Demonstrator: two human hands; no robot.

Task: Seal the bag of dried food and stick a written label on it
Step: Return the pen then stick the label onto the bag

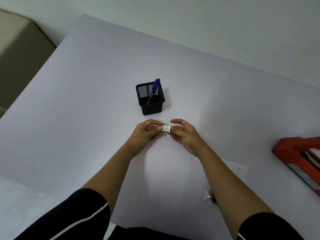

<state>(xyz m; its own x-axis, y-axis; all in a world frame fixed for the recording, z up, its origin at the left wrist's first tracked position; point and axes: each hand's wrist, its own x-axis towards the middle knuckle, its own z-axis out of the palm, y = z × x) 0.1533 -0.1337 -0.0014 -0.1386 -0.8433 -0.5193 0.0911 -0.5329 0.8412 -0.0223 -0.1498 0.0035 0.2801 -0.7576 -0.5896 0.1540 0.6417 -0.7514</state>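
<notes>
A small white label (166, 128) with blue writing is held above the middle of the table. My left hand (147, 133) pinches its left end and my right hand (183, 134) pinches its right end. A clear plastic bag (233, 172) lies flat on the table near the front right, mostly hidden behind my right forearm; a few brown pieces of dried food (212, 198) show at its lower edge.
A black mesh pen holder (150, 99) stands just beyond my hands with a blue pen (154, 89) leaning in it. A red heat sealer (301, 160) sits at the right edge. The white table (86, 101) meets a wall at the back.
</notes>
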